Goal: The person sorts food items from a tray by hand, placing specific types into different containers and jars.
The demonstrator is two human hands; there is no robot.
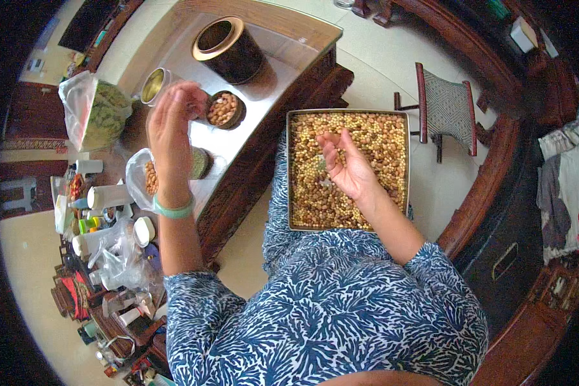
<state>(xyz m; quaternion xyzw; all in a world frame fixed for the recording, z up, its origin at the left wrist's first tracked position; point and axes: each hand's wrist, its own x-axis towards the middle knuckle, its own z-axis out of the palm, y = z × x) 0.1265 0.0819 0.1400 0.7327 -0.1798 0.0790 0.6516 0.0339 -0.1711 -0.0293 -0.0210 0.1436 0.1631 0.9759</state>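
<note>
A metal tray (pixel 288 169) of mixed peanuts, yellow beans or kernels and brown pieces rests on my lap. Above it, my right hand (pixel 345 164) is palm up, thumb apart and fingers loosely curled, its palm bare. My left hand (pixel 176 108), blurred and with a green band at the wrist, is raised over the glass-topped table, fingers bent beside a small round container of peanuts (pixel 222 109). Whether it holds anything is unclear. Partly behind its wrist are a round container of small green beans (pixel 200 163) and a clear plastic bag of peanuts (pixel 151 178).
A dark canister with a gold-coloured rim (pixel 231 50) and a clear jar (pixel 155 87) stand on the table. Farther left are a bagged cut watermelon (pixel 107 116), bottles and crumpled plastic bags (pixel 120 260). A woven-seat stool (pixel 446 108) stands right of the tray.
</note>
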